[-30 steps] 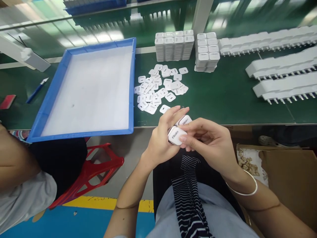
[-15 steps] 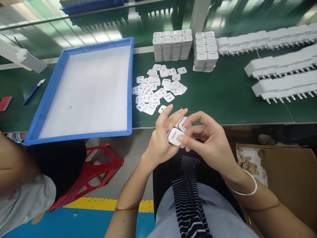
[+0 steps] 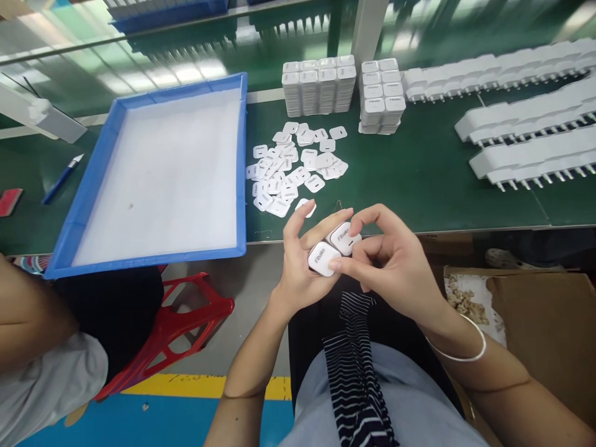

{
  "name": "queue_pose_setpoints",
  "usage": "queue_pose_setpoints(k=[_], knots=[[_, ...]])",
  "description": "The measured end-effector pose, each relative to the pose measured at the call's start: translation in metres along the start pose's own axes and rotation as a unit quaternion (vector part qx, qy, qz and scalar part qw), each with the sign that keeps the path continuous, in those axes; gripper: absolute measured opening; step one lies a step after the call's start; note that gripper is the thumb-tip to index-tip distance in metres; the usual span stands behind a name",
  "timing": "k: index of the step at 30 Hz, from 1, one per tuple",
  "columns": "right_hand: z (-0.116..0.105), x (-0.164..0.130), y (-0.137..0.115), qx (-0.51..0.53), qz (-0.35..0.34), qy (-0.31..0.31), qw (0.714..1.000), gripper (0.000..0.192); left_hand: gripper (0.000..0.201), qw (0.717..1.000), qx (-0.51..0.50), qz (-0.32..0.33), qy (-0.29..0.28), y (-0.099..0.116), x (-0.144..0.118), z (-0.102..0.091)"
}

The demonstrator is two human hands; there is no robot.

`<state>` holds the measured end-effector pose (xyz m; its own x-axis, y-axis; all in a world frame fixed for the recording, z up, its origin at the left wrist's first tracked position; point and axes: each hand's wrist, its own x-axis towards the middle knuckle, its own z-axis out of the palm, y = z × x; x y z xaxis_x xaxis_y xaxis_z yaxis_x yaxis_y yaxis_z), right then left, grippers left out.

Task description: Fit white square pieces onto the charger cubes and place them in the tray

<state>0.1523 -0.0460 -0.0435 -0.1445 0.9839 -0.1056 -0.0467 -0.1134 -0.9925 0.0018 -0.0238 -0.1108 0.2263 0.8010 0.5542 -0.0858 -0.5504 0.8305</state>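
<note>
Head view: two white chargers [image 3: 333,248] were pinched together between the left hand [image 3: 298,270] and right hand [image 3: 395,267] off the counter [image 3: 419,180] edge, so a loosened pinch could have dropped one.

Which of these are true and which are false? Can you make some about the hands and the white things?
1. Both hands, left hand and right hand, hold two white chargers. True.
2. The blue tray is full of chargers. False: its white inside holds none.
3. A pile of loose white covers lies on the green bench. True.
4. The right wrist is bare. False: it wears a bracelet.
5. A red stool stands under the tray. True.
</note>
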Motion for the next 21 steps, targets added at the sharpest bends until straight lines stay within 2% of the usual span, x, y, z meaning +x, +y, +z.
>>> queue_pose_setpoints(k=[4, 7, 14, 18, 21], knots=[[-0.011, 0.003, 0.001, 0.053, -0.035, 0.028, 0.998, 0.028, 0.074, 1.000, 0.004, -0.005, 0.013, 0.015, 0.008, -0.001], [-0.019, 0.010, 0.006, 0.083, -0.019, -0.018, 0.996, 0.029, 0.073, 1.000, 0.016, 0.014, 0.003, 0.020, 0.012, -0.002], [-0.023, 0.015, 0.008, 0.098, -0.003, -0.056, 0.994, 0.033, 0.070, 1.000, 0.011, 0.021, 0.011, 0.018, 0.010, -0.002], [-0.023, 0.013, 0.006, 0.082, -0.012, -0.056, 0.995, 0.034, 0.053, 1.000, 0.017, 0.018, 0.016, 0.016, 0.006, -0.002], [-0.021, 0.011, 0.006, 0.064, -0.022, -0.051, 0.996, 0.033, 0.045, 0.999, 0.029, 0.041, 0.018, 0.012, 0.006, -0.002]])
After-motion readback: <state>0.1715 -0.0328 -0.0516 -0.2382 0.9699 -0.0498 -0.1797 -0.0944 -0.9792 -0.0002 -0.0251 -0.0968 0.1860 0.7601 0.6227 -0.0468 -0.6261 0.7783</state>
